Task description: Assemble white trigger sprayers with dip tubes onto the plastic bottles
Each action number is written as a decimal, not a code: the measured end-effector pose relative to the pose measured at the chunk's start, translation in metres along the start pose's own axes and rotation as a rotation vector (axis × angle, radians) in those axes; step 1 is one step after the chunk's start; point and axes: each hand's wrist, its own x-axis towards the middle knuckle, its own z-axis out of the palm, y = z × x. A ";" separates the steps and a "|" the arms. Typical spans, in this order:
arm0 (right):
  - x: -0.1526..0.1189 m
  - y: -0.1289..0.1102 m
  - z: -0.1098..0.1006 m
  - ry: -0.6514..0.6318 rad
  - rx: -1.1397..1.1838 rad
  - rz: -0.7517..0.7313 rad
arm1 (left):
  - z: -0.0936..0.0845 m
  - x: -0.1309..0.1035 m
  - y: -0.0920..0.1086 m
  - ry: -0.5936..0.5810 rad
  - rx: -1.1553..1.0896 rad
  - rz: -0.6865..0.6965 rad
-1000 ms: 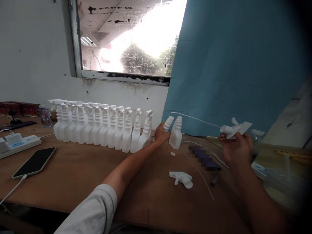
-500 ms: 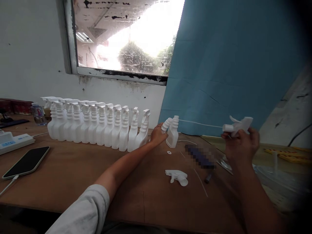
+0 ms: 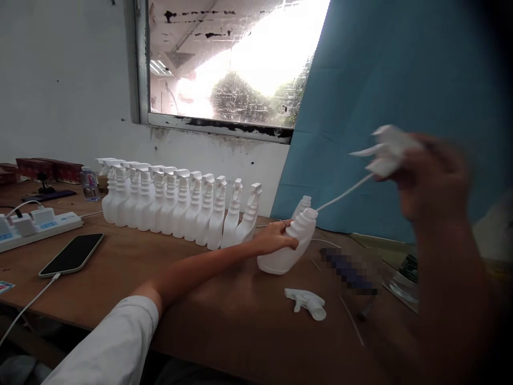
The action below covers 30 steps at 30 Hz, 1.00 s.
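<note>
My left hand (image 3: 280, 237) is closed around a white spray bottle (image 3: 301, 241), which leans to the right with its open neck toward my right hand. Raised at the right, my right hand (image 3: 433, 171) grips a white trigger sprayer head (image 3: 390, 152), slightly blurred. From it a thin dip tube (image 3: 347, 191) slopes down to the neck of the held bottle; whether its tip is inside I cannot tell. Another headless bottle (image 3: 303, 203) stands just behind. A second trigger sprayer (image 3: 306, 303) lies on the brown table (image 3: 224, 331) in front.
A row of white bottles with sprayers (image 3: 172, 211) stands along the wall. At the left are a phone (image 3: 74, 254), a power strip (image 3: 60, 222) and a water bottle (image 3: 90, 184). A pixelated dark object (image 3: 348, 271) and a loose thin tube (image 3: 351, 320) lie at the right.
My left hand has brought a bottle nearer and tilted it. My right hand has lifted the sprayer head, so its tube now slants down to the bottle's neck. The view has turned slightly left.
</note>
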 end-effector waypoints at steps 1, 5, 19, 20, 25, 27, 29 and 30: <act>-0.008 -0.006 0.016 -0.093 0.017 0.071 | -0.002 -0.001 -0.001 -0.021 -0.065 -0.028; -0.044 -0.010 0.058 -0.557 -0.078 0.196 | -0.008 -0.005 -0.005 -0.066 -0.350 -0.126; -0.090 0.002 0.075 -0.578 0.006 0.127 | -0.012 -0.011 0.021 0.218 -0.408 0.087; -0.090 0.003 0.075 -0.578 -0.001 0.117 | -0.014 -0.006 0.026 0.284 -0.355 0.151; -0.098 0.015 0.081 -0.469 0.073 0.116 | -0.031 0.016 0.049 0.383 -0.164 0.293; -0.108 0.023 0.087 -0.360 0.195 0.232 | -0.037 0.018 0.054 0.363 -0.152 0.279; -0.120 0.029 0.093 -0.292 0.354 0.401 | -0.042 0.016 0.056 0.345 -0.118 0.276; -0.126 0.030 0.096 -0.298 0.424 0.483 | -0.045 0.015 0.057 0.333 -0.096 0.274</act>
